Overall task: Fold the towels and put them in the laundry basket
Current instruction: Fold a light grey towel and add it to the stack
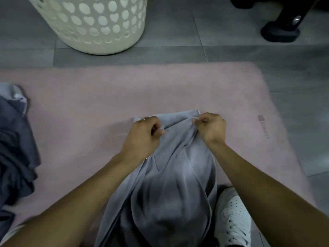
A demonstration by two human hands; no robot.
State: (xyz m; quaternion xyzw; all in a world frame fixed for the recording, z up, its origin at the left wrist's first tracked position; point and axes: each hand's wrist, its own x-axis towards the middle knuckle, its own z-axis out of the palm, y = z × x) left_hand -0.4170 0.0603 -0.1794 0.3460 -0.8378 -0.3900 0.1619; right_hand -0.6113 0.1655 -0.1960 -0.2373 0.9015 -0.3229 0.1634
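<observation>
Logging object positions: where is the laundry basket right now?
In the head view, the laundry basket stands upright on the grey floor at top left, beyond the far edge of the pink mat.

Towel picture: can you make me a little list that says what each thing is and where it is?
towel in hands: light grey towel, bunched, far edge lifted over the mat
left hand: left hand grips the towel's far edge
right hand: right hand pinches the same edge, to the right
mat: pink mat on the grey floor
basket: white laundry basket with holes, standing past the mat
other cloth: dark blue heap at the mat's left side
shoe: white shoe at the lower right
</observation>
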